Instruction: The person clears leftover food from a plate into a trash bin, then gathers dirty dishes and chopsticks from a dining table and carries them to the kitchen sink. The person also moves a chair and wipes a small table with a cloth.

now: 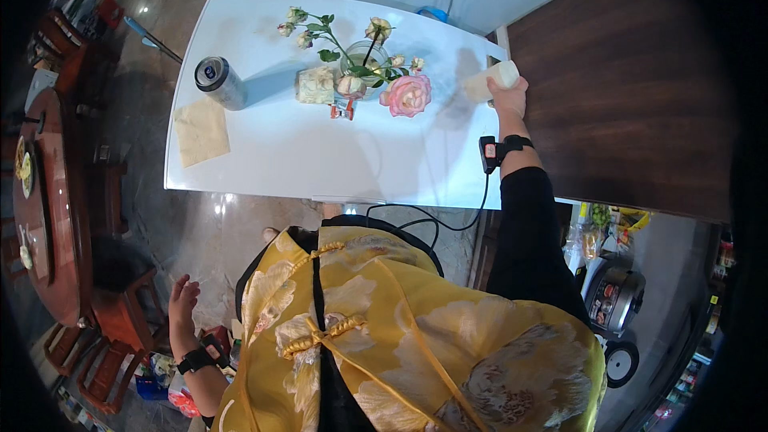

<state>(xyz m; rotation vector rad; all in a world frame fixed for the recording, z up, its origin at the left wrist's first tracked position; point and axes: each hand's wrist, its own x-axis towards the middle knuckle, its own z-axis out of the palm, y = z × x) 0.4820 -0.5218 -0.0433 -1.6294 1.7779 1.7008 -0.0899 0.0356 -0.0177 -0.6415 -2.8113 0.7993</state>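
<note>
My right hand [511, 98] is wrapped around a cream-white cylindrical object [478, 86] at the right end of a white tabletop [288, 153]. The cylinder lies tilted in the view; whether it is a cup or a roll I cannot tell. Low at the left, my left hand [182, 301] hangs away from the table with fingers apart and nothing in it. Mid-table stands a glass jar [362, 51] of flowers, with a large pink rose [409, 96] leaning out toward me. Beside the jar sit a cream square block [315, 85] and a small orange-and-silver packet [342, 110].
A drink can [229, 89] stands at the table's left, near a tan paper napkin [202, 133]. A dark wood panel [612, 96] borders the right end. A black cable [447, 228] runs from my right wrist. Further left are a round wooden table [66, 222] and chairs.
</note>
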